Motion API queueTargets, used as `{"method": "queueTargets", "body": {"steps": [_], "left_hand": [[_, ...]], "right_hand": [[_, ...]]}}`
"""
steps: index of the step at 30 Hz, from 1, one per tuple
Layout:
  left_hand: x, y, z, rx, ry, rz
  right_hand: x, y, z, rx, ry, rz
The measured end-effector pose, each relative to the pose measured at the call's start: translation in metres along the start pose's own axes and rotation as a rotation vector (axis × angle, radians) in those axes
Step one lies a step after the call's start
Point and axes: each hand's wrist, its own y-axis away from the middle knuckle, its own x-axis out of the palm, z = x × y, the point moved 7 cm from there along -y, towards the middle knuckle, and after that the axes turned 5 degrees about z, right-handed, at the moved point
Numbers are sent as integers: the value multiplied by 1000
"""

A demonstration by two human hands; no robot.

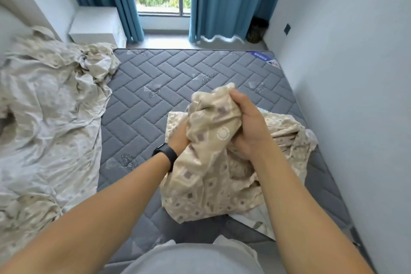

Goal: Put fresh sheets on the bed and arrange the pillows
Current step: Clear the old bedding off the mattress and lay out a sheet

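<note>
Both hands are bunched into the beige patterned sheet [206, 176] over the mattress's [142, 104] near right side: the right hand [249, 124] curls tight round its upper fold, the left hand [179, 138], a black wristband [165, 154] behind it, grips from below. Crumpled bedding [49, 118] covers the left edge. Blue curtains [222, 0] hang beyond.

The beige patterned sheet [206, 176] at centre right is thin, soft cloth, matt and heavily creased. The grey mattress [142, 109] is quilted fabric, stitched in a brick pattern, matt. The rumpled bedding [44, 118] at left looks slightly silky. The blue curtains [222, 0] at top are heavy, matt cloth.
</note>
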Motion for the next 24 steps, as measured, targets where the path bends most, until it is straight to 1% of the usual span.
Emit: {"method": "queueTargets", "body": {"steps": [1,2,3,4,5,6,7,8,10,11,12,13,15,17,19,21,22,24], "left_hand": [[-3,5,-3,29,35,-25],[-4,13,-3,24,48,-39],[-3,20,-2,20,80,-25],[-4,27,2,-18,118,-38],[-4,34,3,-49,172,-39],[-6,37,6,-79,213,-71],[-12,38,6,-89,204,-118],[-18,40,1,-78,141,-144],[-28,43,-11,-57,-27,-184],[-31,46,-17,-42,-89,-189],[-30,48,-22,-36,-124,-168],[-31,51,-30,-33,-123,-150],[-31,57,-41,-37,-40,-97],[-33,66,-50,-52,81,-84],[-29,78,-57,-40,251,-62],[-26,87,-64,9,440,-38],[-26,90,-70,39,528,-22],[-29,96,-84,110,636,28]], "right_hand": [[-25,0,5,-40,82,-172],[-49,2,12,-77,278,-342],[-66,5,18,-99,518,-454],[-75,4,19,-99,746,-499],[-78,3,14,-75,929,-488],[-77,2,5,-64,1049,-454],[-70,3,-2,-78,1103,-417],[-63,7,-7,-140,1131,-394],[-38,21,-13,-358,1208,-303],[-24,27,-19,-428,1276,-209],[-11,30,-28,-439,1342,-89],[-2,30,-40,-379,1384,39],[5,28,-62,-214,1373,244],[4,25,-69,-169,1334,348],[7,24,-67,-207,1266,366],[14,22,-67,-241,1227,345],[14,20,-68,-218,1164,319],[9,16,-65,-151,934,221]]}}
